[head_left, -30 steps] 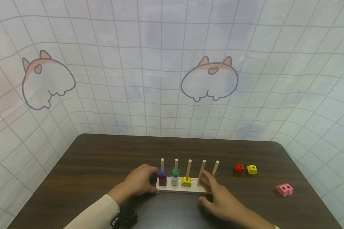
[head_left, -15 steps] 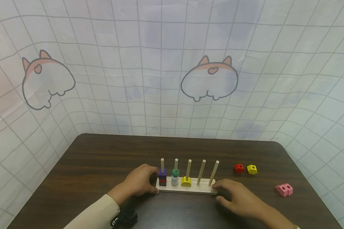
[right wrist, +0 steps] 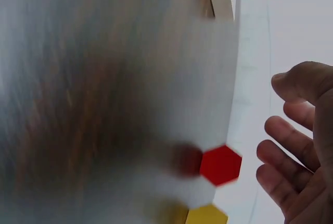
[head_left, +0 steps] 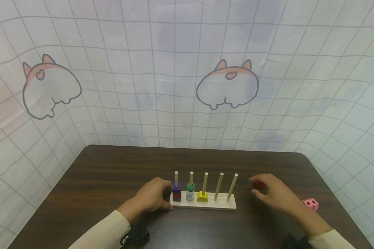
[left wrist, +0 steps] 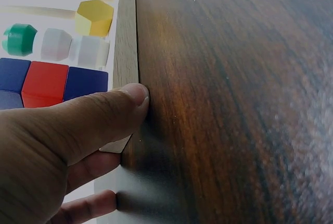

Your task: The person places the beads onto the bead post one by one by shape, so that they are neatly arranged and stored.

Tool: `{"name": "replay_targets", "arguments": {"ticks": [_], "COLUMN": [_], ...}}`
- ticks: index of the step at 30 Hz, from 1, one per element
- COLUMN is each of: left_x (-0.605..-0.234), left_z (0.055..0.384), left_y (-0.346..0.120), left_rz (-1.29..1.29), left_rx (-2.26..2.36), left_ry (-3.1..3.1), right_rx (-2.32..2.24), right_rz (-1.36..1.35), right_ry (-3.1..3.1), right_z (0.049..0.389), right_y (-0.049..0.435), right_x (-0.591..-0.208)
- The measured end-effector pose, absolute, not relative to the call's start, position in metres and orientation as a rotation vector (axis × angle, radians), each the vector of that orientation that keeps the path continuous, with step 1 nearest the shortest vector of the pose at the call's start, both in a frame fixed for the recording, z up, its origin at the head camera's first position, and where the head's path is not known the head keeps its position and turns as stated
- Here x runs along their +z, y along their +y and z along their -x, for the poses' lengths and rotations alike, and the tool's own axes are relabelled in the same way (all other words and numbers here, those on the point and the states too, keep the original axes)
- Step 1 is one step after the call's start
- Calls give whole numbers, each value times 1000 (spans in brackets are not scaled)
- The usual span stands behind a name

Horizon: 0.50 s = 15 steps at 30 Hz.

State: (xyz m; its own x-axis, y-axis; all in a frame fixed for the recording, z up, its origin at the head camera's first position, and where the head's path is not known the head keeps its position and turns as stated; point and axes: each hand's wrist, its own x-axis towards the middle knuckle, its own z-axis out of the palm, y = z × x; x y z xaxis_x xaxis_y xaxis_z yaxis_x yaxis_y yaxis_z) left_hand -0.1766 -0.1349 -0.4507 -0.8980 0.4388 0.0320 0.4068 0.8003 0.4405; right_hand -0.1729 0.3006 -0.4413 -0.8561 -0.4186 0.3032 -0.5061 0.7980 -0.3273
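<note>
A pale wooden peg board (head_left: 202, 204) with several upright pegs stands in front of me. Its left end is held by my left hand (head_left: 154, 196), thumb on the front edge (left wrist: 127, 57) in the left wrist view. Stacked on the leftmost peg are purple-blue and red blocks (left wrist: 46, 84). Green and white beads (head_left: 190, 192) sit on the second peg, and a yellow block (head_left: 202, 197) on the third. My right hand (head_left: 275, 193) hovers with loose fingers over a loose red block (right wrist: 221, 165), holding nothing. A loose yellow block (right wrist: 207, 215) is hidden by the hand in the head view.
Pink blocks (head_left: 311, 204) lie on the dark wood table (head_left: 127, 162) at the right, partly covered by my right forearm. A white gridded cloth (head_left: 187, 121) hangs behind and at both sides of the table.
My right hand has left the peg board's pegs and right end and moved right to the loose red block. My left hand stays on the board's left end.
</note>
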Motion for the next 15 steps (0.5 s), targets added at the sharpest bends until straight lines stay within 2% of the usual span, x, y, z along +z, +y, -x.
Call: {"name": "replay_targets", "arguments": {"ticks": [15], "left_x": [-451], "left_z": [177], "left_y": [-135], "left_rz": [-681], "left_rx": [674], "left_ry": [2905], "right_rx": [555], "right_rz": [-695], "right_ry": [-2853], "right_z": [203], "right_y": [330], "right_x": [-445]}}
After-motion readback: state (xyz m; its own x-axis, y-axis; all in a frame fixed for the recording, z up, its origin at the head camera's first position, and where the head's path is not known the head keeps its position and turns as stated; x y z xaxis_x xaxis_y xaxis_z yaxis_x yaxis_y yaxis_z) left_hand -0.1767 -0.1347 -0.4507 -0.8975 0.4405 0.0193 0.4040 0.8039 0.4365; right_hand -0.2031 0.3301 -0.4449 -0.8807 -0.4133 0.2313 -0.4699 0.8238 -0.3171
